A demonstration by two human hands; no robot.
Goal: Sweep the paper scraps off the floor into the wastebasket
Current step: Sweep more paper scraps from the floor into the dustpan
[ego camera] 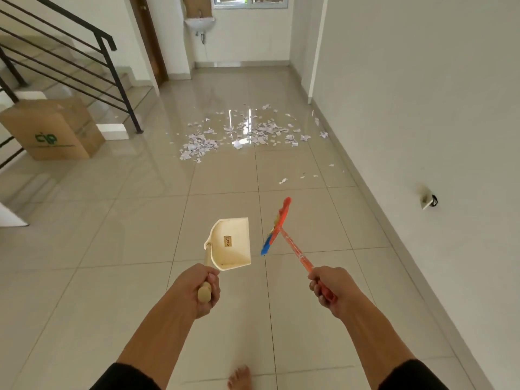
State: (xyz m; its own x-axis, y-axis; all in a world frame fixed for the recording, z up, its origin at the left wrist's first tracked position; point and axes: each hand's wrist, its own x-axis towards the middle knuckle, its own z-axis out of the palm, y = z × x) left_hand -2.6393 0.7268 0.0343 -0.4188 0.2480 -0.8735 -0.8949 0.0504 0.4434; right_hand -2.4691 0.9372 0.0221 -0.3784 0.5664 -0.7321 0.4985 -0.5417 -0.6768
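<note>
Head view down a tiled floor (112, 220) toward a far wall with a small washbasin (199, 23). The left hand (204, 289) is curled around the cream handle of a long-handled dustpan (232, 244), fingers wrapped fully about the grip. The pan hangs clear of the floor with its open mouth turned forward, apparently carried this way so it can be set down facing the debris. The right hand (326, 289) is clamped on the orange shaft of a broom (277, 228). Its red head and blue bristles are raised beside the pan's right edge, close to it but not visibly touching.

The paper scraps (242, 133) lie well ahead of both tools, spread across the floor in a broad band toward its far end. The densest heap sits left of centre, and a few strays (282, 180) lie nearer, toward the right-hand wall. None are in the pan.

No wastebasket is visible. A cardboard box (53, 130) stands by the left edge of the floor, at the foot of the staircase railing (107, 68). A bare foot (239, 377) shows at the bottom edge.

Judged stage: approach, with both tools held ready and sweeping not yet begun. Gathering the scattered strays toward the main heap would probably shorten the collection.
</note>
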